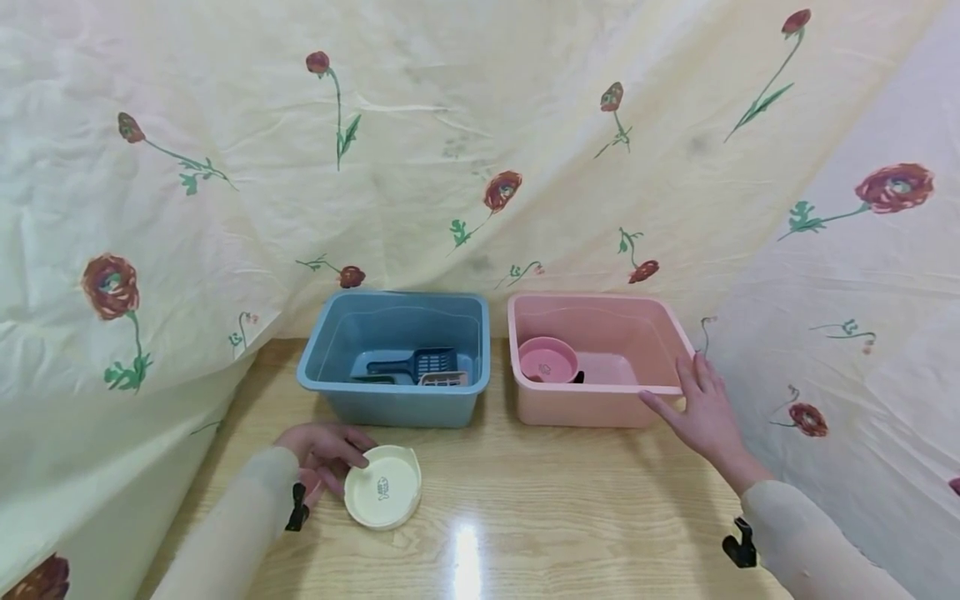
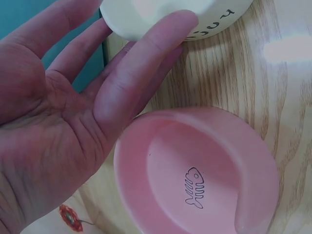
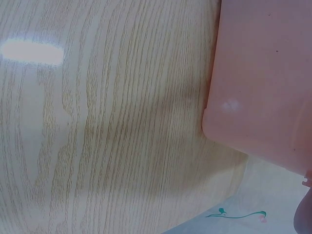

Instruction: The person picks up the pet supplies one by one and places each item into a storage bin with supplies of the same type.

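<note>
A cream pet bowl (image 1: 383, 490) with a small drawing on its floor is on the table, left of centre. My left hand (image 1: 330, 452) is at its left edge, fingertips touching the rim; in the left wrist view the fingers are fairly straight and the thumb overlaps the bowl wall. A pink bowl (image 2: 165, 165) with a fishbone drawing lies beside that hand, mostly hidden under the wrist in the head view. My right hand (image 1: 705, 412), fingers spread, rests on the front right corner of the pink bin (image 1: 585, 407).
A blue bin (image 1: 405, 408) at the back left holds a dark blue slotted litter scoop (image 1: 431, 361) and a beige slotted scoop (image 1: 444, 379). Inside the pink bin sits a pink bowl (image 1: 551, 362), with a small black item (image 1: 579, 377) beside it. Flowered cloth (image 1: 420, 192) hangs behind and at both sides.
</note>
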`<state>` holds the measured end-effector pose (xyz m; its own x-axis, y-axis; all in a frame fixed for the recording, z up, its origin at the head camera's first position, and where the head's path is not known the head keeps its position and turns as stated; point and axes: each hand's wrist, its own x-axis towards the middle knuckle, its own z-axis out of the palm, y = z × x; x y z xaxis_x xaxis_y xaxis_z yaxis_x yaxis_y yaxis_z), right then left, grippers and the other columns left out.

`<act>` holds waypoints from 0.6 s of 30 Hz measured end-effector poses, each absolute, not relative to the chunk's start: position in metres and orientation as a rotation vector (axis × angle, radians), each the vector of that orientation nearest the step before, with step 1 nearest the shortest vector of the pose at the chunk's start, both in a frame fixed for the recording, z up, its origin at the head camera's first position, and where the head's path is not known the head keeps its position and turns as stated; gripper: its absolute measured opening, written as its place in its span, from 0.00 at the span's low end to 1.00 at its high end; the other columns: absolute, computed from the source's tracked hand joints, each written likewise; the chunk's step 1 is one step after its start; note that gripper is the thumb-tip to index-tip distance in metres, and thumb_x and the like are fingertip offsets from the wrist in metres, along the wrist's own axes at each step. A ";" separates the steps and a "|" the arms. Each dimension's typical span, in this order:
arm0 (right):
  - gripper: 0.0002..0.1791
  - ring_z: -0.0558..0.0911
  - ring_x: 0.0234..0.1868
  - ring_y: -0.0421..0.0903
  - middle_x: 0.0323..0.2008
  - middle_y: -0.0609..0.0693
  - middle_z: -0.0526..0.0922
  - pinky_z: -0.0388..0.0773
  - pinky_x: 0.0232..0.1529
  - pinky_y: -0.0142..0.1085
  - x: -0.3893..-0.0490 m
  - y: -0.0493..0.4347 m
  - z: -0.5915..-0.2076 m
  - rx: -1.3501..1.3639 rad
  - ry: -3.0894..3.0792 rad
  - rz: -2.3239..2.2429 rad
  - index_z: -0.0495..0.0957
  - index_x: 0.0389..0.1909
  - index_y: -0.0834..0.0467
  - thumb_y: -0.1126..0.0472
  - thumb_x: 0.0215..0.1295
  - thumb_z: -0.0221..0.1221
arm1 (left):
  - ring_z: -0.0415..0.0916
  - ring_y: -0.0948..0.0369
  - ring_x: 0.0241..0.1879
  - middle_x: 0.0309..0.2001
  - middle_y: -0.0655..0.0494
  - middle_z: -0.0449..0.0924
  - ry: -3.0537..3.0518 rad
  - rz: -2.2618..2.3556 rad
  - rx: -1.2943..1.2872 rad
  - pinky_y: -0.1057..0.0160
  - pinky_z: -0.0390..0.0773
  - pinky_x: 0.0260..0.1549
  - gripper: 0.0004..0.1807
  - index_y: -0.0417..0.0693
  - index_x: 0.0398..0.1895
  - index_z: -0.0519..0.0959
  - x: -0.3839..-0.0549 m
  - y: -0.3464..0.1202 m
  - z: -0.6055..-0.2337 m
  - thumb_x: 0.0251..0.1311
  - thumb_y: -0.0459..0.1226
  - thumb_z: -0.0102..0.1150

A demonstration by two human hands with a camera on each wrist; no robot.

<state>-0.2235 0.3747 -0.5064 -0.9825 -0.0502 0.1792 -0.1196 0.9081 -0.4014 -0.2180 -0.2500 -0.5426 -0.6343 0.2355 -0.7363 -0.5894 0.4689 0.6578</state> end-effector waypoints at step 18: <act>0.59 0.39 0.83 0.76 0.82 0.77 0.37 0.47 0.74 0.78 -0.223 0.371 -0.502 0.132 -2.917 0.629 0.45 0.84 0.70 0.33 0.74 0.60 | 0.89 0.45 0.42 0.54 0.40 0.81 1.917 1.261 -0.228 0.50 0.91 0.35 0.28 0.39 0.69 0.79 -0.212 -0.237 -0.548 0.65 0.24 0.68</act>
<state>-0.2231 0.3713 -0.5021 -0.9841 -0.0531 0.1692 -0.1182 0.9079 -0.4022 -0.2120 -0.2370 -0.5485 -0.6540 0.2687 -0.7071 -0.5430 0.4841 0.6862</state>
